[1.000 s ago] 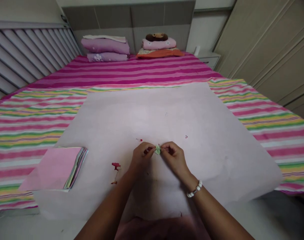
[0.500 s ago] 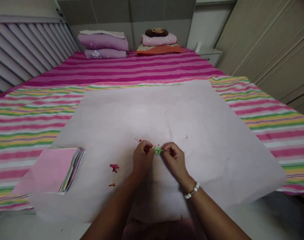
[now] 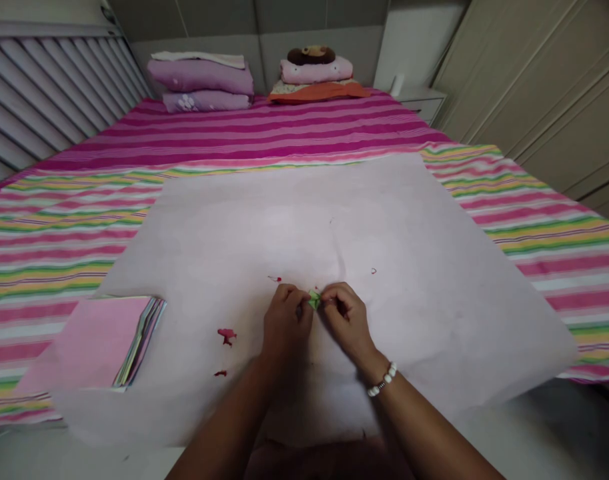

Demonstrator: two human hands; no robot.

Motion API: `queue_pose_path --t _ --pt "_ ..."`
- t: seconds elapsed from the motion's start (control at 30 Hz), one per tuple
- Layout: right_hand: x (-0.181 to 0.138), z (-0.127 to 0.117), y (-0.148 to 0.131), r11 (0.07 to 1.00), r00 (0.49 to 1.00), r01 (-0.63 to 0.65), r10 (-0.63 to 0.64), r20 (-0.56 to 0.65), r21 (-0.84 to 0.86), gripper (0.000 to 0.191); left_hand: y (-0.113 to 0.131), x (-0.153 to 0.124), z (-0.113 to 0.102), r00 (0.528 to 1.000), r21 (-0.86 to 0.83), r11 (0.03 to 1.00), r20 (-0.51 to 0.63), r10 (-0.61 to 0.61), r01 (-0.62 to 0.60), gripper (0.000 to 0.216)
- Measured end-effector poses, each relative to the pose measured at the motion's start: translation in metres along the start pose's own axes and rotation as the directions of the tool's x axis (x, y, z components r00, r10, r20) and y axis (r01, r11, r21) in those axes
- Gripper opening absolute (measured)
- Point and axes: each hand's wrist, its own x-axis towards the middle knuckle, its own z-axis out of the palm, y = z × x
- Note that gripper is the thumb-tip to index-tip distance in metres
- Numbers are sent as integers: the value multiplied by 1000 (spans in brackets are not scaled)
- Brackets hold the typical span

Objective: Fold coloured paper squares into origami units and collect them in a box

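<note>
A small folded piece of green paper (image 3: pixel 314 299) is held between my two hands, over the middle front of a large pale sheet (image 3: pixel 264 220). My left hand (image 3: pixel 287 323) pinches its left side, fingers curled in. On its right side, my right hand (image 3: pixel 347 319) grips it between thumb and forefinger; a beaded bracelet (image 3: pixel 383 380) circles that wrist. The fingertips hide part of the folds. Small red scraps (image 3: pixel 227 336) lie left of my left arm, and a thin red bit (image 3: pixel 275 279) rests just beyond my left hand.
A stack of coloured paper squares (image 3: pixel 101 343), pink on top, lies at the sheet's left edge. Striped bedding (image 3: pixel 544 233) surrounds the sheet. Folded purple bedding (image 3: pixel 201 77) and a pillow pile (image 3: pixel 317 73) stand at the far end, with a wardrobe (image 3: pixel 549 87) on the right.
My hands have drawn slightly closer together around the green paper, and less of it shows between the fingers. The camera view has shifted a little.
</note>
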Motion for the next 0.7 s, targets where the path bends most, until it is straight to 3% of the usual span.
queue_pose_path --t 0.2,0.47,0.7 --pt "0 4 3 999 1000 -12 11 -16 -30 11 1 -3 -1 1000 101 994 -9 28 -27 8" --pt "-1 5 4 998 1000 -11 10 -10 -60 11 1 -2 2 999 125 991 28 34 -38 16" --pt "-1 5 7 998 1000 15 -14 18 -62 23 -2 -4 6 993 197 976 89 73 -89 24"
